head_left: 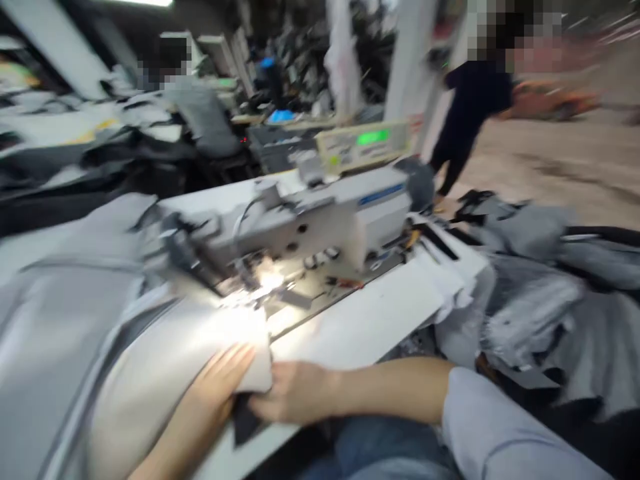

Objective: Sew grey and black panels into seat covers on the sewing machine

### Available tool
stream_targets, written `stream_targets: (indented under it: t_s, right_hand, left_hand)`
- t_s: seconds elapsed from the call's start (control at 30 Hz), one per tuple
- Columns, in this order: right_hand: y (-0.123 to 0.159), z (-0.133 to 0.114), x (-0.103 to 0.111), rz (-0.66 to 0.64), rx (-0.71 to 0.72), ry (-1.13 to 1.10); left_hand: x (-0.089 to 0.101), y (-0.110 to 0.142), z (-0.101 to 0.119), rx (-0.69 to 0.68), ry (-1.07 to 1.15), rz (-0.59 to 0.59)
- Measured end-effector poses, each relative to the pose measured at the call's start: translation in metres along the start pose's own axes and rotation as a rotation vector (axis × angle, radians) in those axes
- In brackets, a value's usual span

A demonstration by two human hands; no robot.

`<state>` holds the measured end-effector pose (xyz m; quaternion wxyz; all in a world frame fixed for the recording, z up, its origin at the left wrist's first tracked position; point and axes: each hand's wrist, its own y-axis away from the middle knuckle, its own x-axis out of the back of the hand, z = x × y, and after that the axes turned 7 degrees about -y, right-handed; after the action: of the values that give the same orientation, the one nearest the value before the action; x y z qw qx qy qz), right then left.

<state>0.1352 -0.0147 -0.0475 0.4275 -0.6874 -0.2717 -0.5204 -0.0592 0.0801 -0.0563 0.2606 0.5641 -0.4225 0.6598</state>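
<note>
at 9 o'clock, a large grey fabric panel (55, 313) spreads across the left of the view, and a co-worker in a grey top (200, 113) sits at 11 o'clock beyond heaps of cloth. at 7 o'clock, the left hand (220, 380) lies flat with fingers extended on a pale cream fabric piece (150, 380), which reaches toward the brightly lit needle area (265, 283) of a white sewing machine (310, 227). a dark cloth strip (245, 420) shows under the cream fabric's edge. the right hand (295, 393) reaches in from 5 o'clock in a pale blue sleeve (500, 427) and sits at that edge, just beside the left hand. blur hides whether it is gripping. the white sewing table (360, 327) runs toward 3 o'clock, where grey fabric (530, 313) lies heaped. at 1 o'clock, a control box with a green display (363, 142) sits behind the machine, and a co-worker in dark clothes (473, 100) stands farther right.
</note>
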Motion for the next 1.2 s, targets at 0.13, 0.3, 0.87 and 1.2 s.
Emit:
stream_targets:
  t_s: [0.13,0.3,0.87,1.2]
  right_hand:
    - [0.003,-0.001,-0.012,0.265,0.002,0.041]
    - [0.008,-0.002,-0.021,0.321,0.015,0.095]
    - [0.01,0.021,-0.014,0.201,0.09,0.181]
    - [0.006,0.03,-0.019,0.205,-0.046,-0.036]
  left_hand:
    - [0.019,0.041,0.011,0.061,0.017,-0.129]
    - [0.021,0.028,0.015,0.11,0.039,-0.199]
    - [0.008,-0.003,-0.018,-0.01,-0.144,0.056]
    - [-0.004,-0.015,-0.061,-0.224,-0.212,0.171]
